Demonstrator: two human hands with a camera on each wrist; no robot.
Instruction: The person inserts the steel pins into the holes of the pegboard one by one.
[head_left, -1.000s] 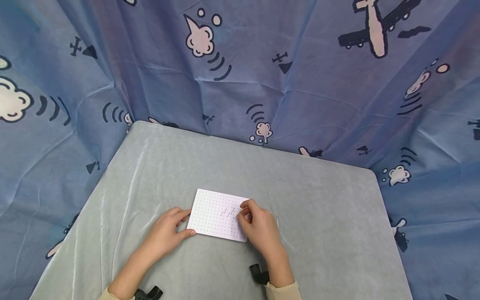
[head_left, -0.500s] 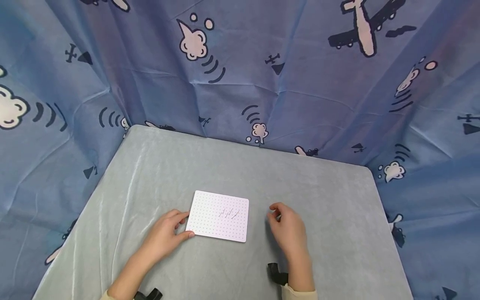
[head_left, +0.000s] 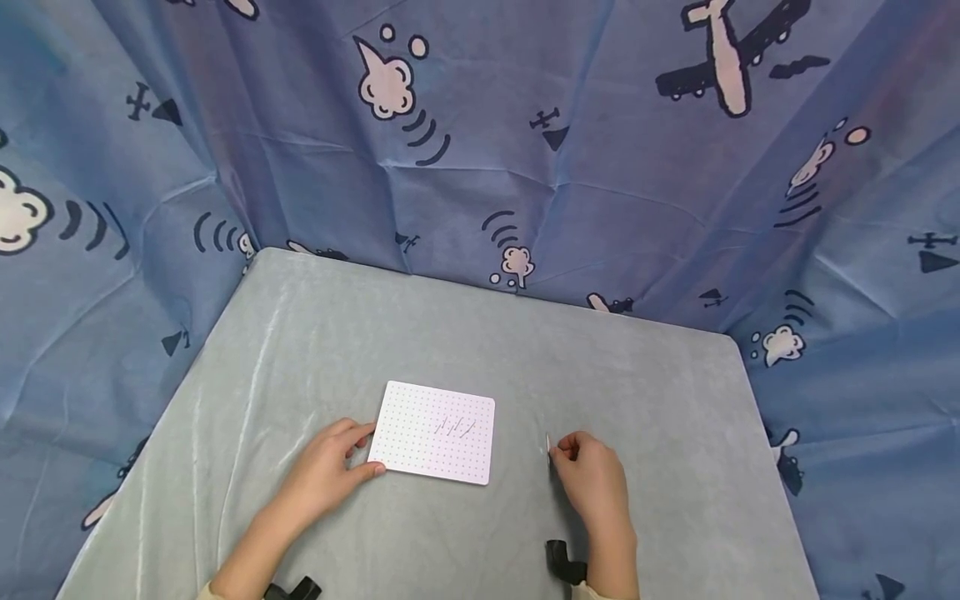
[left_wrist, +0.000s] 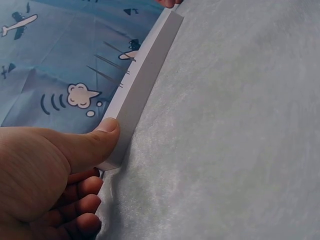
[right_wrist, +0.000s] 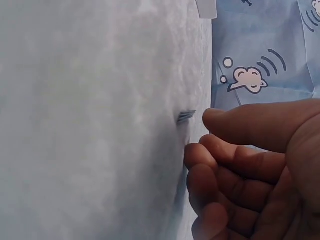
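Observation:
My left hand [head_left: 330, 467] holds a white board [head_left: 408, 429] dotted with rows of small holes, its thumb at the near left corner and a finger at the left edge. Three thin dark metal pins [left_wrist: 107, 76] stand tilted in the board's right part. My right hand [head_left: 592, 475] is low over the cloth to the right of the board. Just beyond its fingertips lies a small bundle of thin grey pins [right_wrist: 186, 117] on the cloth. In the right wrist view the thumb [right_wrist: 240, 122] and curled fingers [right_wrist: 202, 182] stand apart, with nothing between them.
A pale grey-green velvety cloth [head_left: 660, 400] covers the table. Blue curtains [head_left: 465, 192] printed with planes and clouds hang behind it and on both sides. A black wrist device [head_left: 564, 562] sits at the right wrist.
My right hand has left the board's right part and moved right, then slightly down to the pins on the cloth. The left hand stays on the board's left edge.

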